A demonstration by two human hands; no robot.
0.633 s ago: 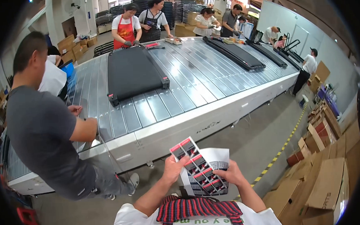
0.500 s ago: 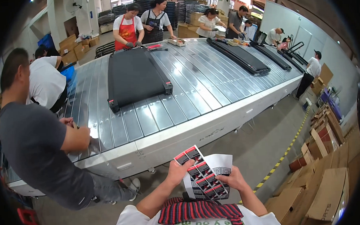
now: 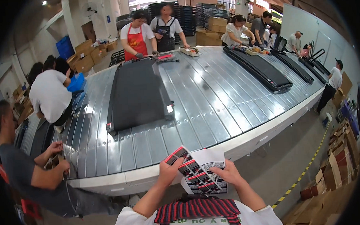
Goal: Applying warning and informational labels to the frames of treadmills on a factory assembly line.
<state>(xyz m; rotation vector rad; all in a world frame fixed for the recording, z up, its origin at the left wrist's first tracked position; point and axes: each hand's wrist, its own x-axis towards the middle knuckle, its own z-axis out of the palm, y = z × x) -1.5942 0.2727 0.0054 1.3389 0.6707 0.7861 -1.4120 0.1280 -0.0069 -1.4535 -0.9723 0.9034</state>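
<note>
In front of my chest, I hold two sheets over the near edge of the table. My left hand [image 3: 169, 172] is closed on the left side of a sticker sheet [image 3: 191, 168] printed with rows of red, black and white labels, its thumb on top. Behind it and to the right lies a white paper sheet [image 3: 214, 155] with square black codes. My right hand [image 3: 229, 173] pinches this white sheet at its right edge, the thumb lying across the codes. The sticker sheet covers much of the paper and bends slightly.
A long metal-slat table [image 3: 204, 123] carries a black treadmill deck [image 3: 137, 94] and more black units [image 3: 258, 67] at the right. A co-worker in grey [image 3: 25, 167] stands close at my left. Cardboard boxes [image 3: 331, 178] line the right side, past a yellow-black floor line [image 3: 307, 171].
I have come closer to the table, and the sheets now overlap its edge. The sticker sheet has turned and bent a little. My right hand has shifted up to the white sheet's edge.
</note>
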